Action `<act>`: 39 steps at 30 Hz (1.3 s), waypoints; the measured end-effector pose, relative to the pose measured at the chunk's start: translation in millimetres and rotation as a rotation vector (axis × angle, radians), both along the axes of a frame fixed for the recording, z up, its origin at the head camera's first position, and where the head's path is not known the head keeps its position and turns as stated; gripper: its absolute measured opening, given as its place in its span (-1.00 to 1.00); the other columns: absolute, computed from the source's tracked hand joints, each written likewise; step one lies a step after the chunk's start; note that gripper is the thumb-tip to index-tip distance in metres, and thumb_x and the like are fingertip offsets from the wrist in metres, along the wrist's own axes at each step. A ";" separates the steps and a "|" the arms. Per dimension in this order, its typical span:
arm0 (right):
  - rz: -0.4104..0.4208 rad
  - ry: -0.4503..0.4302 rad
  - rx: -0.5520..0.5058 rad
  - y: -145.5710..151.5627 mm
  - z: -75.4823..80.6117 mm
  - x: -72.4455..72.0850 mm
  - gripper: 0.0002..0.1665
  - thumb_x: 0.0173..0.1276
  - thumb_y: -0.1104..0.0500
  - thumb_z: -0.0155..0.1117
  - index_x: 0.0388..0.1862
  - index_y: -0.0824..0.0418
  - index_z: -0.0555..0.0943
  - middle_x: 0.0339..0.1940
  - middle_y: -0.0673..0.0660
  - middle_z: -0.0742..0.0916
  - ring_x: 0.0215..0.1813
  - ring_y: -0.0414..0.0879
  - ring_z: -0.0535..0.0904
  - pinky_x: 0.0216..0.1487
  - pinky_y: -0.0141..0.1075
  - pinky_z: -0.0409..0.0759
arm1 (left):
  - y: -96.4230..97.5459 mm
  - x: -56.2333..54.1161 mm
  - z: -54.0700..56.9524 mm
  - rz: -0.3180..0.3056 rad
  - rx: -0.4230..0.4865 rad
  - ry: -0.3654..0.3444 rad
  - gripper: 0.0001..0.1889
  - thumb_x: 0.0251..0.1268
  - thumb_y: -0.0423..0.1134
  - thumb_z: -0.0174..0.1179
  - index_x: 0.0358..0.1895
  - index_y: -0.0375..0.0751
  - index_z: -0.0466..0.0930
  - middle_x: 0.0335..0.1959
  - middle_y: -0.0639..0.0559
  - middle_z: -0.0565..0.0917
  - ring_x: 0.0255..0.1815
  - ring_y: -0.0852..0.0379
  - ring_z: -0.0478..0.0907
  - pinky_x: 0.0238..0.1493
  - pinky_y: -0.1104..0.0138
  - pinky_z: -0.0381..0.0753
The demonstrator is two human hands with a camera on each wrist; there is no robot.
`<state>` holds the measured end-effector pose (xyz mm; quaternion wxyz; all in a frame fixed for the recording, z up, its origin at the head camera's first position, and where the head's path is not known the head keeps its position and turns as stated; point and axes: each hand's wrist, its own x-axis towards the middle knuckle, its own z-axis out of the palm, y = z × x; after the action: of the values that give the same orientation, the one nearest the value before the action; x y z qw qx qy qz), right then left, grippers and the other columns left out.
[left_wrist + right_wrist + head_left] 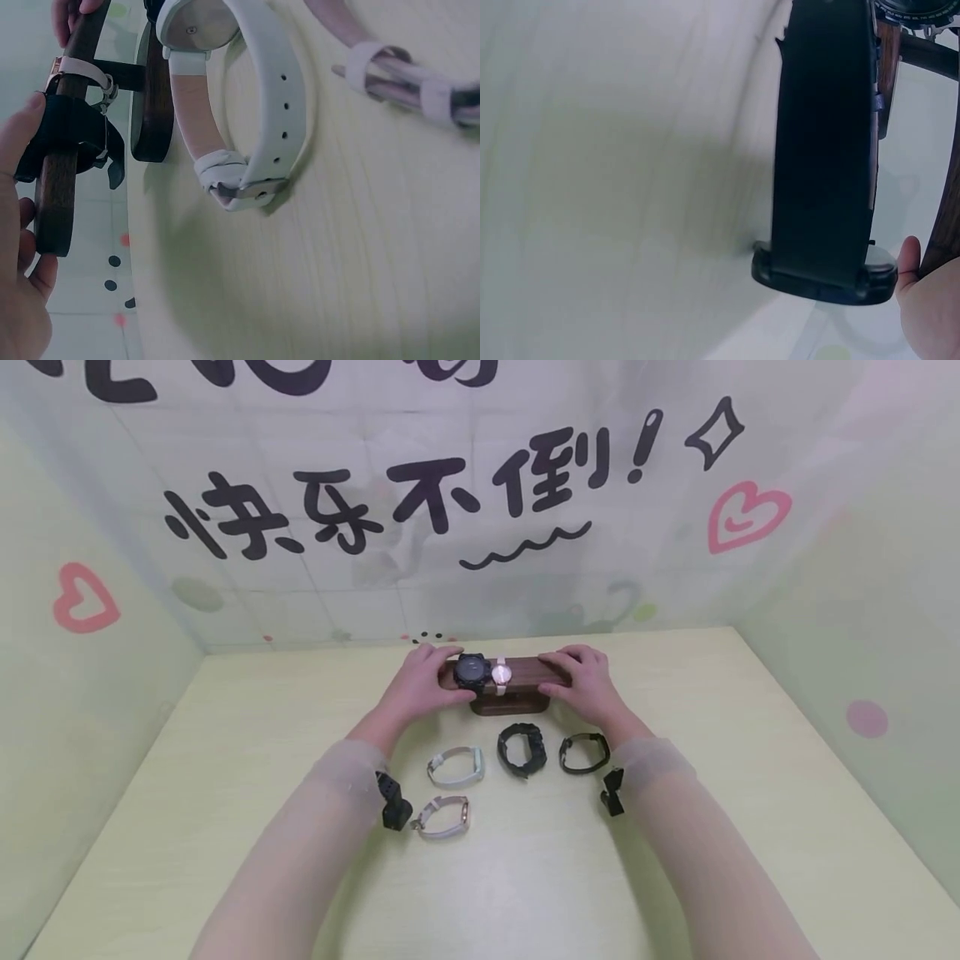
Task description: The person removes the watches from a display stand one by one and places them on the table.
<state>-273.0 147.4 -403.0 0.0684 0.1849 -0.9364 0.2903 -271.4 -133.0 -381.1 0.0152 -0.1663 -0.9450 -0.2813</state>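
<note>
A dark wooden watch stand [531,672] stands at the back of the table. My left hand [416,687] grips the left end of its bar, the thumb against the strap of a black watch [471,668]. Beside that watch a small pale-pink watch [501,674] is strapped round the bar. With thumb in front and fingers behind, my right hand [588,685] holds the bar's right end. In the left wrist view a white-strapped watch [276,105] lies close by. A black strap [825,142] fills the middle of the right wrist view and partly hides the stand.
On the table [517,885] in front of the stand lie a black watch [536,750], a slim black wristband [564,753], a pale mint watch [478,764] and a pinkish watch [466,812]. A printed wall [360,593] rises behind the table, with side walls left and right.
</note>
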 end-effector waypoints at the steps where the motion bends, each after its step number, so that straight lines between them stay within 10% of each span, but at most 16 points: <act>1: 0.002 0.005 0.002 -0.5 0.8 -0.1 -0.41 0.22 -0.01 0.34 0.24 0.05 0.48 0.22 0.26 0.36 0.30 0.26 0.07 0.29 0.09 0.11 | 0.1 -0.3 0.9 -0.002 0.000 -0.002 -0.15 -0.10 0.05 0.45 0.33 -0.10 0.31 -0.04 -0.13 0.38 0.00 -0.07 0.31 0.07 0.07 0.41; 39: -0.009 0.004 0.013 0.2 -0.7 -0.1 -0.42 0.23 -0.03 0.32 0.24 0.03 0.48 0.22 0.25 0.35 0.31 0.25 0.05 0.29 0.08 0.13 | -19.1 -4.0 0.3 -0.002 0.011 -0.015 -0.24 -0.09 -0.03 0.46 0.27 -0.08 0.39 -0.08 -0.17 0.39 -0.07 -0.09 0.35 0.02 0.01 0.42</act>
<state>-273.1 147.6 -403.7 0.0703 0.1818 -0.9389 0.2838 -275.3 -152.2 -380.8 0.0086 -0.1652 -0.9434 -0.2876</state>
